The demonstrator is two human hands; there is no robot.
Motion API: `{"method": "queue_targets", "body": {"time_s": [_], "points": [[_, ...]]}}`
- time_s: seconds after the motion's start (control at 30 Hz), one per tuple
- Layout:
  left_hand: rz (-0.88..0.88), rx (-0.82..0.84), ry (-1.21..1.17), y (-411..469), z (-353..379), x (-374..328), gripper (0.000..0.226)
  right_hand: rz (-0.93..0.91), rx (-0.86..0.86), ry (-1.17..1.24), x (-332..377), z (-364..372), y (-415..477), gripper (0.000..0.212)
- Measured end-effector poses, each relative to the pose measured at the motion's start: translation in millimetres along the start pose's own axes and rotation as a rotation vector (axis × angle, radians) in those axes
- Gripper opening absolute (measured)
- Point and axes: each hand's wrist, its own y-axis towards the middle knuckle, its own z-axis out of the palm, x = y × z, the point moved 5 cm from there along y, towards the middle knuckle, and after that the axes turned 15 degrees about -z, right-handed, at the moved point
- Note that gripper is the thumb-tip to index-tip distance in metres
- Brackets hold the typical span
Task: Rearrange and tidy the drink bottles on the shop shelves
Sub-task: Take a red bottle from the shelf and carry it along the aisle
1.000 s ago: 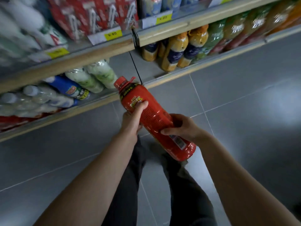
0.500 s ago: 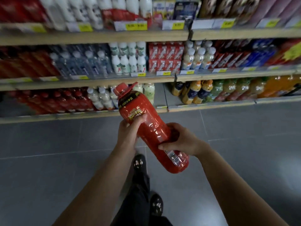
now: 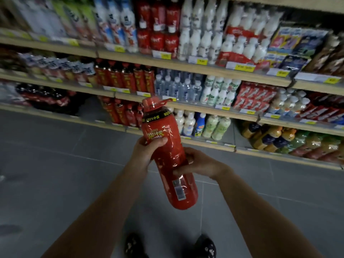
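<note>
I hold a large red drink bottle (image 3: pixel 165 146) with a red cap and handle ring, tilted with its cap toward the shelves and its base toward me. My left hand (image 3: pixel 147 151) grips its upper body just under the yellow label text. My right hand (image 3: pixel 197 162) grips its lower middle from the right side, above the barcode. Matching red bottles (image 3: pixel 121 114) stand in a row on the bottom shelf straight behind the cap, and more red bottles (image 3: pixel 128 77) fill the shelf above them.
Wooden shelves (image 3: pixel 186 66) run across the view with white milk bottles, water bottles, red cartons and price tags. Orange and green juice bottles (image 3: pixel 279 138) lie at bottom right. A gap (image 3: pixel 89 107) shows left of the low red bottles. Grey tiled floor (image 3: pixel 55 164) and my shoes lie below.
The view has lifted and turned left, showing more upper shelves. The bottle stays in both hands, now more upright and nearer the row of red bottles.
</note>
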Motion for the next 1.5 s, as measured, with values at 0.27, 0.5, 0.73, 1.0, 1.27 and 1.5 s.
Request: {"method": "queue_targets", "body": {"time_s": [0.27, 0.5, 0.73, 1.0, 1.27, 1.5], "points": [[0.009, 0.018, 0.045, 27, -164, -41, 0.048, -0.03, -0.125, -0.043, 48, 120, 128, 0.089], [-0.029, -0.255, 0.028, 66, -219, -49, 0.065, 0.085, -0.24, -0.412, 58, 151, 197, 0.088], [-0.142, -0.412, -0.097, 129, -279, -77, 0.094, 0.014, -0.14, -0.686, 72, 147, 294, 0.081], [-0.161, -0.545, -0.257, 176, -393, -143, 0.095, -0.065, 0.011, -0.327, 106, 168, 437, 0.08], [-0.168, -0.511, -0.229, 225, -533, -193, 0.056, 0.079, 0.207, -0.118, 134, 242, 570, 0.026], [-0.261, -0.361, -0.045, 295, -627, -230, 0.06, 0.169, -0.001, -0.034, 131, 298, 656, 0.043]]}}
